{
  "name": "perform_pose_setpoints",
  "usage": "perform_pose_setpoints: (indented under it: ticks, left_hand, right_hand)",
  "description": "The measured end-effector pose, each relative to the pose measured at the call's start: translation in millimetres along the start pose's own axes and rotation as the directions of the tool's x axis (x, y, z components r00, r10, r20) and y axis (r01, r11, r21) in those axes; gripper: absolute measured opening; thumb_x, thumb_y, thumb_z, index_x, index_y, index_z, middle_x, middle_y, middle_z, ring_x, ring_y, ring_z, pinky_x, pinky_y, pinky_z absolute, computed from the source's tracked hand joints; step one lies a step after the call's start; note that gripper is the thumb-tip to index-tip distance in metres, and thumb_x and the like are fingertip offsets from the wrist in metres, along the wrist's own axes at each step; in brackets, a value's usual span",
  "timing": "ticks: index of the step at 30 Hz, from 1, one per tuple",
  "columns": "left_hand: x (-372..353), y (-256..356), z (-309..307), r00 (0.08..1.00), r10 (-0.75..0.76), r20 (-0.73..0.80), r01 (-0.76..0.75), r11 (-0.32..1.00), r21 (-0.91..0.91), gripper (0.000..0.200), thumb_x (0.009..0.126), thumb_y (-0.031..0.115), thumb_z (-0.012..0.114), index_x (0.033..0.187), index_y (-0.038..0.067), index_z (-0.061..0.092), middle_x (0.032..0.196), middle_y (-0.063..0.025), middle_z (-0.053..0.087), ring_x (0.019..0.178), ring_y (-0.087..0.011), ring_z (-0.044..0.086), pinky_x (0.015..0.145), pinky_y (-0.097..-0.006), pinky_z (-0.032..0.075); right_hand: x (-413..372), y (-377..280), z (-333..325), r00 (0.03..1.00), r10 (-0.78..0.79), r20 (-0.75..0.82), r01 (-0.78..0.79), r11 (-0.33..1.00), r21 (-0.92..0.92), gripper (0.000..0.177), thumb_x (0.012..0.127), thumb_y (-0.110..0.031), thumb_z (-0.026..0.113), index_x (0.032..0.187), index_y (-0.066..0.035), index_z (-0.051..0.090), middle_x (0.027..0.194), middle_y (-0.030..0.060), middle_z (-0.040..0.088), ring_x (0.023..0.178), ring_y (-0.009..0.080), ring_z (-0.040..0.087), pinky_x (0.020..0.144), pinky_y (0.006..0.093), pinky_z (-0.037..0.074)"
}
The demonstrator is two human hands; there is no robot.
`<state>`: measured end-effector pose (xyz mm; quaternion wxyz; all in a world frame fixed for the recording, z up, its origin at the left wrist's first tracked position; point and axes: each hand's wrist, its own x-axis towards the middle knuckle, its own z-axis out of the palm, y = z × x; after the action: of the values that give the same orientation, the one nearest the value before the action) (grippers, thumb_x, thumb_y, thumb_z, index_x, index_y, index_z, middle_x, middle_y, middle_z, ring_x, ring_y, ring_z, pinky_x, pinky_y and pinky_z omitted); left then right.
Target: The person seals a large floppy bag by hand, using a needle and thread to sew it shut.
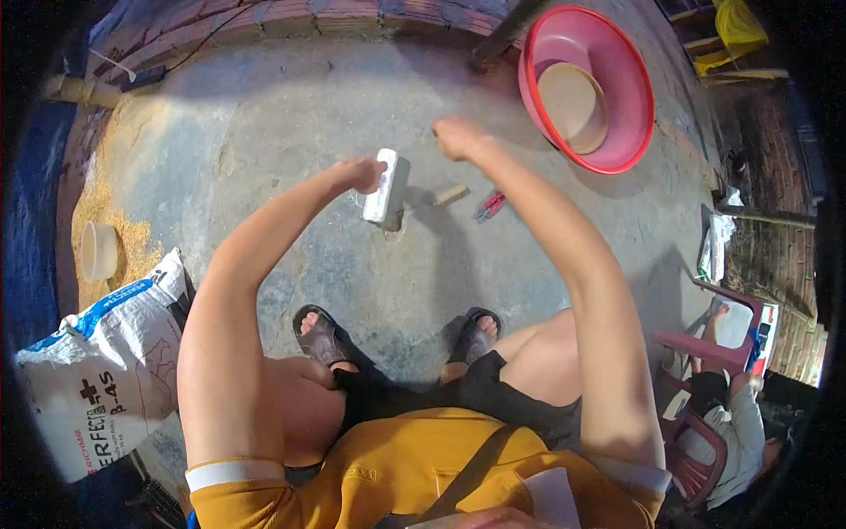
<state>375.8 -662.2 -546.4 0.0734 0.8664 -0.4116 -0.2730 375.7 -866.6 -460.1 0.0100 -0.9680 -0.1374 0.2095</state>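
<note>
My left hand (361,175) is closed on a white box-shaped object (381,187), held upright a little above the concrete floor. To its right, my right hand (458,139) is raised with its fingers curled; whatever they may hold is too small to make out. Below my right hand, a small tan block (452,195) lies on the floor. Beside that block are red-handled pliers (489,206).
A large pink basin (630,106) with a tan round container (573,108) inside stands at upper right. Grain (132,238), a pale bowl (100,251) and a white sack (106,379) are at left. Another person (740,441) sits at lower right near plastic chairs (705,348).
</note>
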Motion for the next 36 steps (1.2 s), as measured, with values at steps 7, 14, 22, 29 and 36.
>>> perform_pose_setpoints:
  ticks: [7,14,22,29,36]
  left_hand:
    - [-13,38,-6,0.957,-0.039,0.286,0.019,0.997,0.071,0.062,0.065,0.010,0.050,0.124,0.019,0.032,0.099,-0.0162,0.055,0.090,-0.0312,0.054,0.073,-0.0401,0.045]
    - [-18,26,15,0.949,-0.073,0.308,0.053,0.996,0.073,0.063,0.067,0.016,0.051,0.126,0.019,0.028,0.103,-0.0152,0.053,0.093,-0.0304,0.053,0.076,-0.0393,0.044]
    - [5,-6,71,0.904,0.274,0.327,-0.400,0.813,0.424,0.061,0.071,0.037,0.053,0.121,0.010,0.031,0.111,-0.0187,0.046,0.099,-0.0401,0.044,0.081,-0.0407,0.038]
    - [-8,15,34,0.998,-0.021,0.066,0.028,0.992,-0.119,0.046,0.068,0.027,0.058,0.107,0.010,0.041,0.089,-0.0193,0.056,0.087,-0.0369,0.052,0.078,-0.0416,0.040]
    - [-39,41,-117,0.972,-0.035,0.232,0.221,0.468,-0.855,0.041,0.074,0.016,0.050,0.112,0.014,0.037,0.093,-0.0099,0.052,0.078,-0.0194,0.055,0.064,-0.0308,0.047]
  right_hand:
    - [-70,-22,73,0.967,-0.084,0.241,0.128,0.977,-0.171,0.025,0.068,-0.011,0.051,0.093,-0.008,0.058,0.116,0.0150,0.040,0.107,0.0310,0.039,0.083,0.0432,0.038]
    - [-73,-18,98,0.969,-0.084,0.234,0.142,0.960,-0.243,0.040,0.065,-0.014,0.059,0.104,-0.010,0.054,0.121,0.0095,0.035,0.114,0.0249,0.031,0.091,0.0422,0.029]
    - [-62,-15,116,0.952,-0.033,0.304,0.089,0.981,-0.172,0.062,0.057,-0.019,0.069,0.113,-0.011,0.045,0.123,0.0086,0.036,0.114,0.0243,0.033,0.092,0.0457,0.026]
    - [-62,-8,101,0.989,0.010,0.147,-0.004,0.999,-0.038,0.038,0.070,-0.013,0.055,0.106,-0.004,0.047,0.107,0.0151,0.047,0.101,0.0302,0.045,0.081,0.0418,0.039]
    - [-38,27,-10,0.836,0.519,-0.181,-0.040,0.385,0.922,0.018,0.077,-0.017,0.049,0.088,-0.004,0.044,0.067,0.0129,0.053,0.061,0.0224,0.055,0.058,0.0364,0.045]
